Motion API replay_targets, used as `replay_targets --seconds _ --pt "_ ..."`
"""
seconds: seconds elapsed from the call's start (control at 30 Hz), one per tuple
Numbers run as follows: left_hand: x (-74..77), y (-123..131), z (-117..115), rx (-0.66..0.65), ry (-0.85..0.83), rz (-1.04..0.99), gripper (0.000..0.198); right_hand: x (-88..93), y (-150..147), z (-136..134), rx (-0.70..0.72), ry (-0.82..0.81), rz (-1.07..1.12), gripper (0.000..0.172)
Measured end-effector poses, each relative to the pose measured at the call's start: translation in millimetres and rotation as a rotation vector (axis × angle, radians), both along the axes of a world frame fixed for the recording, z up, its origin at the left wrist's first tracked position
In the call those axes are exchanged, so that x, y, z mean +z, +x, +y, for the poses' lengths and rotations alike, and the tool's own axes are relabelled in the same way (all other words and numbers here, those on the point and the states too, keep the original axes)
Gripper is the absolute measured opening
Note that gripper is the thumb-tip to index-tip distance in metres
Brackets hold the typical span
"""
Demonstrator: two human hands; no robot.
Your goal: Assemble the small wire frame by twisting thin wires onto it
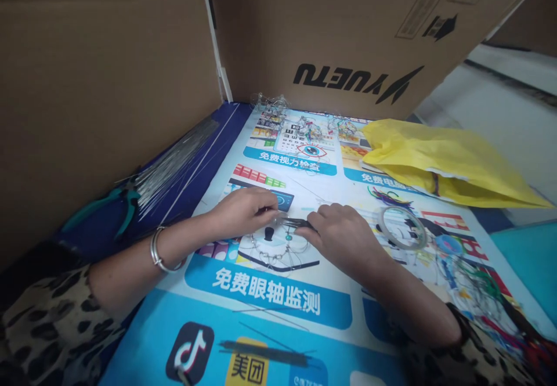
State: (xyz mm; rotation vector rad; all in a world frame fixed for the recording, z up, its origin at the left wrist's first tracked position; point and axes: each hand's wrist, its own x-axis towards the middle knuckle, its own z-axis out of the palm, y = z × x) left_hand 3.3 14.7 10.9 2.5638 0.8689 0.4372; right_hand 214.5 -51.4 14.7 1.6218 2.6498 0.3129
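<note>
My left hand (pixel 250 209), wearing silver bangles at the wrist, pinches the end of a thin wire strung with beads, with a small clear piece at the fingertips. From there the beaded wire loop (pixel 277 256) hangs in a curve, with pale beads and one turquoise bead, just over the printed sheet. My right hand (pixel 342 232) is closed around dark narrow-jawed pliers (pixel 298 223); their handles are hidden in the palm. The jaw tips point left and meet the work at my left fingertips. Exactly what the tips grip is too small to tell.
Teal-handled pliers (pixel 128 212) and a bundle of straight wires (pixel 174 165) lie at left. A clear tape roll (pixel 402 227), coloured threads (pixel 491 293) and a yellow bag (pixel 435 154) are at right. Wire tangles (pixel 270 104) sit before the cardboard walls (pixel 261 32). Dark rods (pixel 265 352) lie in front.
</note>
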Motion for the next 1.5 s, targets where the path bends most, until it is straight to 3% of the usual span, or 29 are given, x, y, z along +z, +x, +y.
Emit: replay_targets --seconds 0.53,1.07,1.5 --pt "-11.9 0.6 -1.0 0.009 -0.076 -0.047 0.013 -7.0 -6.5 -4.1 0.028 0.07 0.014 0.032" --pt "-12.6 0.0 1.3 0.004 -0.169 -0.04 0.014 -14.7 -1.7 -5.5 0.083 0.122 0.056 0.031" --pt "-13.1 -1.3 0.1 -0.031 -0.245 -0.161 0.013 -17.2 -4.1 -7.8 0.085 0.193 0.061 0.03"
